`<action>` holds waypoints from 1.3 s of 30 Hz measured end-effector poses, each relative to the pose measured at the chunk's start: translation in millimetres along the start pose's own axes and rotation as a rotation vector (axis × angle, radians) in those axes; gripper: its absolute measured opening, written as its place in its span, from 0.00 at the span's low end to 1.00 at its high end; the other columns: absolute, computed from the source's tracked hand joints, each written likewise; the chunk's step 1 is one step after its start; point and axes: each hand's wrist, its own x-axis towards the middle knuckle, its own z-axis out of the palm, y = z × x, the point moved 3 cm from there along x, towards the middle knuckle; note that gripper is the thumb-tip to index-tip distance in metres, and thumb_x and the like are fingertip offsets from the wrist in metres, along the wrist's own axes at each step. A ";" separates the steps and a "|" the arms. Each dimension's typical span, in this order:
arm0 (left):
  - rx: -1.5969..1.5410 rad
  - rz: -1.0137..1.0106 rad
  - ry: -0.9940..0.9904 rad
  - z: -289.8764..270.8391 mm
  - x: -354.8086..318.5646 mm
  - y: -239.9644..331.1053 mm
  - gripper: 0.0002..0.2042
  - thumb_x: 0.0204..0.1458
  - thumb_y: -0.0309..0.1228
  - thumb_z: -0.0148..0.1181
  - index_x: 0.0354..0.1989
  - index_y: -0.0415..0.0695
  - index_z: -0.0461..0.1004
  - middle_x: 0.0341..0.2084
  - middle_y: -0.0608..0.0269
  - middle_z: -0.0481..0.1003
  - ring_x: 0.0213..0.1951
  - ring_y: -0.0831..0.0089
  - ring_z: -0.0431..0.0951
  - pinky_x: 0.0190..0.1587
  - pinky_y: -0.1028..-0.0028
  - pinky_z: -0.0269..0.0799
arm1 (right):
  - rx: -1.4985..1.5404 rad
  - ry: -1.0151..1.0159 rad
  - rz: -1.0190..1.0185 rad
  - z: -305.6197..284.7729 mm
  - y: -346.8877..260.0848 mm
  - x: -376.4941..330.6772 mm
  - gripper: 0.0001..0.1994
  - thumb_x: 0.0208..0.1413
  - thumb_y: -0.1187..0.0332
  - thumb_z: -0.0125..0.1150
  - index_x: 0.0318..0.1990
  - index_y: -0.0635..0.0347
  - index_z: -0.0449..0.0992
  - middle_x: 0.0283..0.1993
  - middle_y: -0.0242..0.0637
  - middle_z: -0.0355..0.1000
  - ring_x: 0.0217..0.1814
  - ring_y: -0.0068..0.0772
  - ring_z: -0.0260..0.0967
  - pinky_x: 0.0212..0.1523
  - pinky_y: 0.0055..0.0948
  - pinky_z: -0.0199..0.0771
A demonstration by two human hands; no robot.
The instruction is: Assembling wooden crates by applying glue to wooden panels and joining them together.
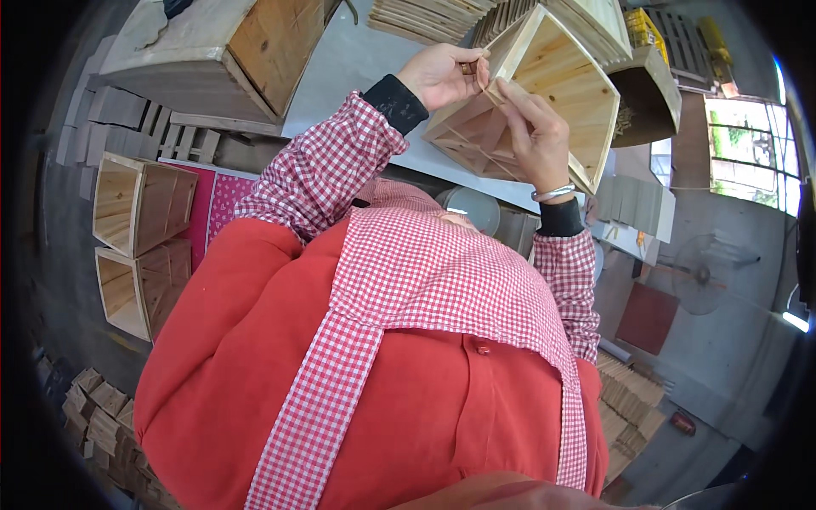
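Observation:
An open wooden box (561,76) of pale planks lies tipped on its side on the grey table (357,59), its opening facing me. My left hand (438,75) pinches the box's near rim at its upper corner, with something small between finger and thumb; I cannot tell what it is. My right hand (537,127), a metal bangle on its wrist, grips the same rim just below, its fingertips on the edge. The two hands almost touch. Red checked sleeves and a red apron fill the lower picture.
A larger wooden crate (212,51) stands on the table at the upper left. Two open wooden boxes (136,204) are stacked on the floor at the left. Slat stacks (425,17) lie behind, another box (650,93) at the right, wood offcuts (102,416) at the lower left, a fan (701,272) at the right.

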 end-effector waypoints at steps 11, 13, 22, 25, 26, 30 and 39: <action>0.231 -0.282 0.166 27.2 102.7 43.5 0.09 0.58 0.32 0.51 0.36 0.37 0.69 0.24 0.66 0.70 0.23 0.78 0.68 0.26 0.81 0.69 | -0.044 0.035 0.015 -4.5 -6.7 -4.1 0.16 0.52 0.73 0.59 0.50 0.49 0.77 0.28 0.38 0.70 0.27 0.39 0.70 0.28 0.32 0.69; 0.217 -0.288 0.249 28.4 137.1 55.4 0.08 0.58 0.32 0.51 0.35 0.38 0.69 0.22 0.67 0.69 0.21 0.79 0.67 0.23 0.82 0.67 | -0.053 0.034 0.008 -5.1 -9.7 -2.5 0.16 0.52 0.73 0.59 0.50 0.49 0.77 0.28 0.37 0.70 0.27 0.38 0.70 0.28 0.32 0.69; 0.563 -0.230 0.281 27.5 200.5 76.2 0.11 0.59 0.32 0.49 0.25 0.43 0.67 0.14 0.71 0.64 0.13 0.80 0.58 0.16 0.81 0.59 | -0.041 0.054 0.063 -2.7 -7.3 -2.5 0.17 0.51 0.77 0.59 0.50 0.52 0.77 0.29 0.39 0.70 0.28 0.38 0.70 0.30 0.29 0.69; 0.641 -0.126 0.164 22.2 198.1 68.2 0.10 0.59 0.32 0.49 0.25 0.44 0.69 0.14 0.70 0.66 0.13 0.78 0.62 0.16 0.79 0.61 | -0.049 0.072 0.041 -6.2 -9.9 -10.2 0.17 0.51 0.75 0.59 0.49 0.51 0.77 0.29 0.39 0.71 0.29 0.39 0.70 0.30 0.30 0.69; 0.688 -0.061 0.188 30.3 191.5 54.3 0.10 0.59 0.32 0.49 0.26 0.45 0.70 0.14 0.69 0.67 0.14 0.77 0.64 0.16 0.78 0.62 | -0.115 0.055 0.040 -4.9 -4.2 -17.6 0.17 0.51 0.73 0.59 0.50 0.48 0.77 0.29 0.37 0.70 0.28 0.38 0.70 0.28 0.31 0.69; 1.268 0.106 0.232 31.1 187.0 63.6 0.11 0.54 0.40 0.57 0.31 0.44 0.73 0.16 0.69 0.69 0.18 0.79 0.69 0.17 0.78 0.63 | -0.148 0.112 -0.014 -2.6 -3.7 -6.1 0.17 0.51 0.69 0.59 0.50 0.45 0.77 0.28 0.35 0.70 0.28 0.37 0.71 0.26 0.33 0.69; 1.677 0.700 0.202 54.7 179.3 58.1 0.10 0.46 0.34 0.64 0.27 0.39 0.79 0.22 0.64 0.76 0.24 0.77 0.74 0.26 0.78 0.69 | -0.115 0.113 0.038 -5.1 1.8 -5.9 0.16 0.50 0.70 0.60 0.48 0.47 0.77 0.30 0.34 0.71 0.28 0.37 0.71 0.26 0.33 0.70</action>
